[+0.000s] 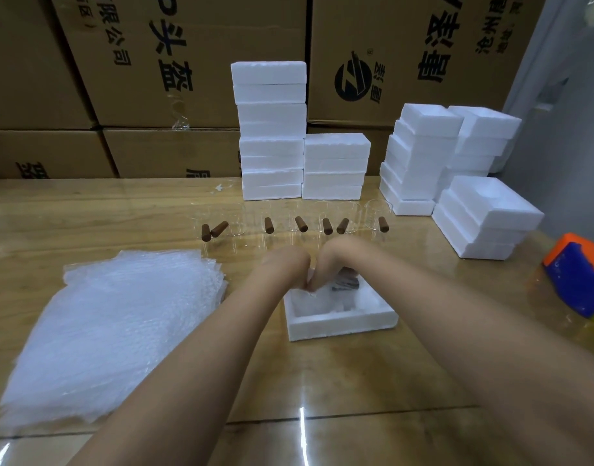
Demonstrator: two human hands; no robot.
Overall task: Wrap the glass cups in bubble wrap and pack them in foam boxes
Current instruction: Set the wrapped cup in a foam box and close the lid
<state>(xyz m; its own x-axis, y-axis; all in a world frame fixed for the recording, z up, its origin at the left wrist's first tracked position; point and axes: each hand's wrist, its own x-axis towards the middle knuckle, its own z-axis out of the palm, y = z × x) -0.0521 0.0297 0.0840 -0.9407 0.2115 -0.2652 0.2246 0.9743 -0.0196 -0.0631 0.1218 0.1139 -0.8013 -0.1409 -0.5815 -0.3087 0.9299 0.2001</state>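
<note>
An open white foam box [339, 322] sits on the wooden table in front of me. Inside it lies a bubble-wrapped cup [342, 287], its dark handle partly showing. My left hand [285, 264] and my right hand [326, 260] are bent down at the wrist, side by side over the box's far left corner. Their fingers point into the box and are mostly hidden, touching the wrapped cup. A row of several clear glass cups [299, 220] with brown wooden handles stands beyond the box. A pile of bubble wrap sheets [110, 331] lies at the left.
Stacks of closed foam boxes [272, 129] stand at the back centre. More foam box halves [420, 156] are piled at the right. An orange and blue tape dispenser [578, 277] sits at the right table edge. Cardboard cartons [154, 62] form a wall behind.
</note>
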